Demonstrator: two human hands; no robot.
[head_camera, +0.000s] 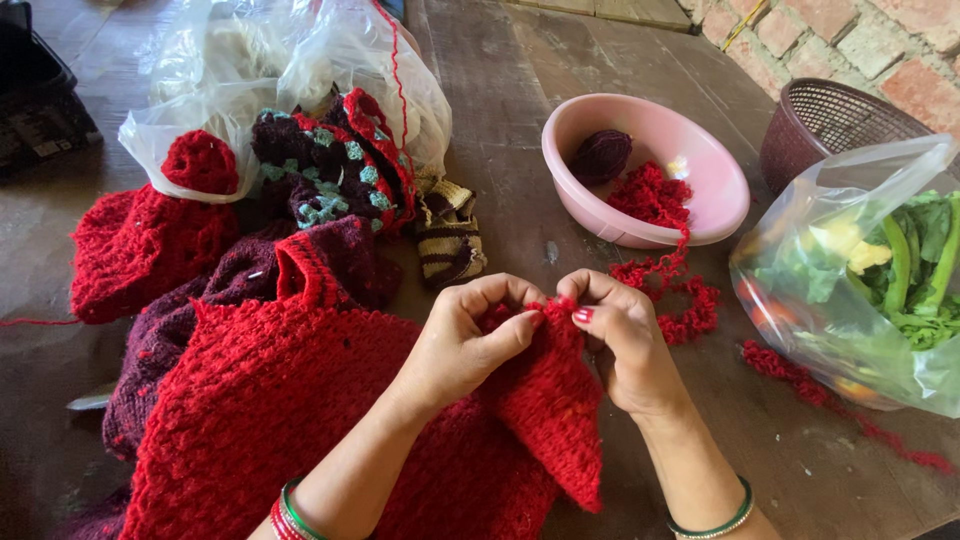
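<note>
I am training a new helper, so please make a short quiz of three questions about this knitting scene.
1. True or false: both hands pinch the top edge of the red knit.
2. What lies in the pink bowl? A) a dark yarn ball B) scissors C) vegetables
3. Fill in: crinkled red yarn trails from the bowl toward the ___ hand.

Key: 1 true: left hand and right hand both grip it. 2 A, the yarn ball. 3 right.

A pink bowl (700, 190) sits far on the wooden desk (520, 90) with a dark yarn ball (600, 155) inside. Right of it stands a brown basket (830, 120); nearer, a clear bag of vegetables (870, 280). Far left lies a plastic bag (250, 70) over knitted pieces (330, 170).
</note>
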